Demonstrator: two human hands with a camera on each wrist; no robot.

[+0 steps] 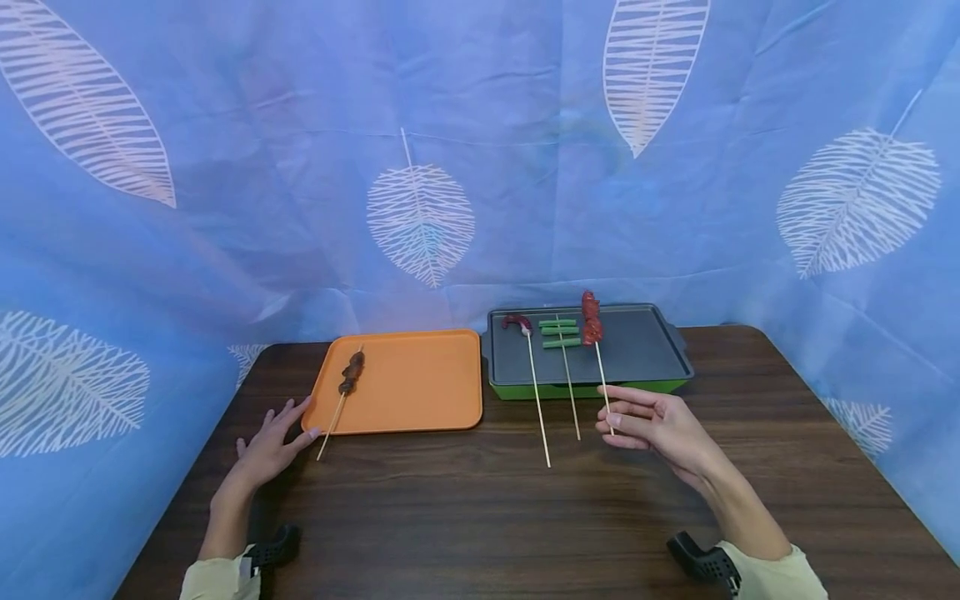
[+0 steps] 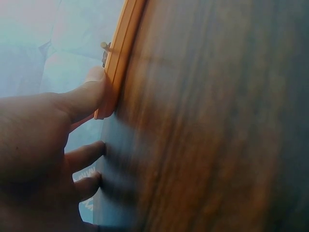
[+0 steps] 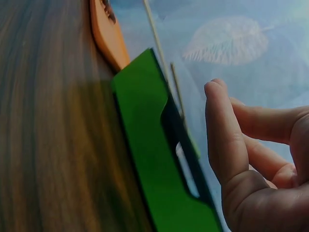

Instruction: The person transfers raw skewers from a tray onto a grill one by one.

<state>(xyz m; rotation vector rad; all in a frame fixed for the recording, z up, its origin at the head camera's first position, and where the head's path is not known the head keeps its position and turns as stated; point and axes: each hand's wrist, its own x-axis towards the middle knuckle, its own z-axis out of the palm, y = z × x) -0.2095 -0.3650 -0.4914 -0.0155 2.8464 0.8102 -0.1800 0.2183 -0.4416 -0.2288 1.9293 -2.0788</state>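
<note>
My right hand (image 1: 651,421) pinches the lower end of the stick of a red meat skewer (image 1: 592,321), whose meat is over the right half of a black griddle plate (image 1: 637,354). In the right wrist view my thumb and fingertips meet, but the held stick is hidden. Left of it lie a skewer of green vegetable pieces (image 1: 560,332) and a skewer with a dark red curled piece (image 1: 517,321), their sticks jutting past the griddle's front. My left hand (image 1: 268,446) spreads at an orange tray's (image 1: 420,383) near left corner, thumb (image 2: 89,94) touching its rim.
A brown meat skewer (image 1: 351,372) lies on the tray's left side, its stick overhanging the front rim. The griddle has a green base (image 3: 145,140) and stands close to the tray's right. Behind the dark wooden table (image 1: 480,517) hangs a blue leaf-patterned cloth (image 1: 300,208).
</note>
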